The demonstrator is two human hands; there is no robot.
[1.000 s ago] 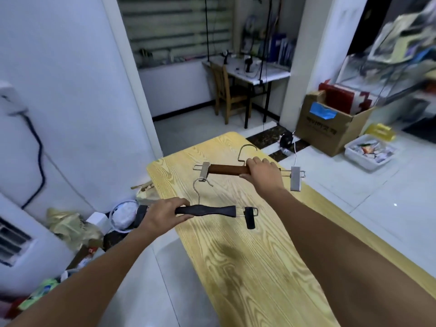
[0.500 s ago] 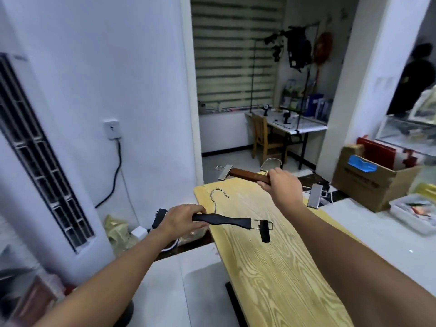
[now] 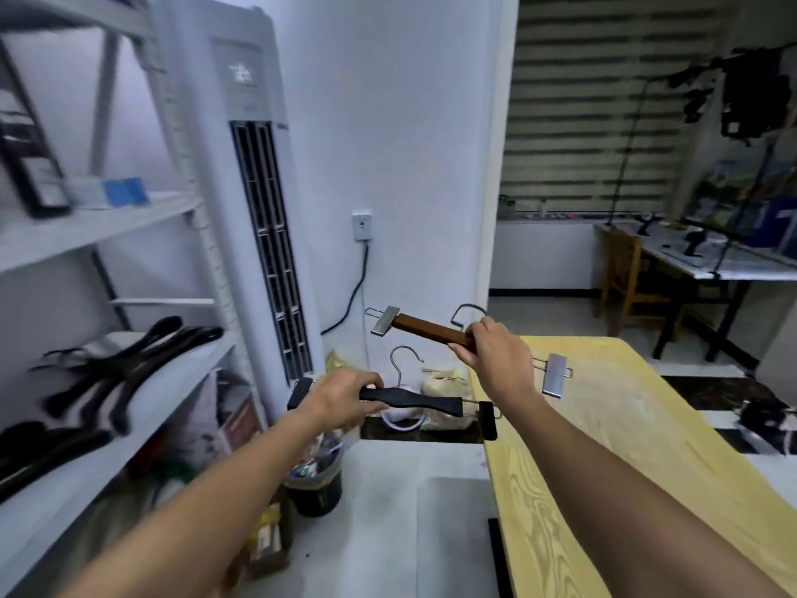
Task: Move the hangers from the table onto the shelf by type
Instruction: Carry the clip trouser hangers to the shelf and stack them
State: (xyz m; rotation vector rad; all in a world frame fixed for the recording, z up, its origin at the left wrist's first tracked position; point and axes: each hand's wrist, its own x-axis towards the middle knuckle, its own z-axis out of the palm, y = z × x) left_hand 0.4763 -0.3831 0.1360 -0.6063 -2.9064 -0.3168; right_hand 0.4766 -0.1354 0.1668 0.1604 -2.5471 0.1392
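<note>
A single wide-angle camera is sitting on the person's head, looking forward and slightly down. Both forearms are coming in from the bottom edge, placing the left hand (image 3: 340,399) and right hand (image 3: 496,360) close, near mid-frame. It is facing a white wall (image 3: 409,144), with the shelf (image 3: 99,228) at left and the desk (image 3: 625,425) at right.

We see dim, bluish indoor light, muted daylight through the blinds (image 3: 604,123) at upper right, motion blur smearing the shelf (image 3: 86,235) on our left, straight lines bowing at the wide-angle edges, soft faint shadows, far room hazy
</note>
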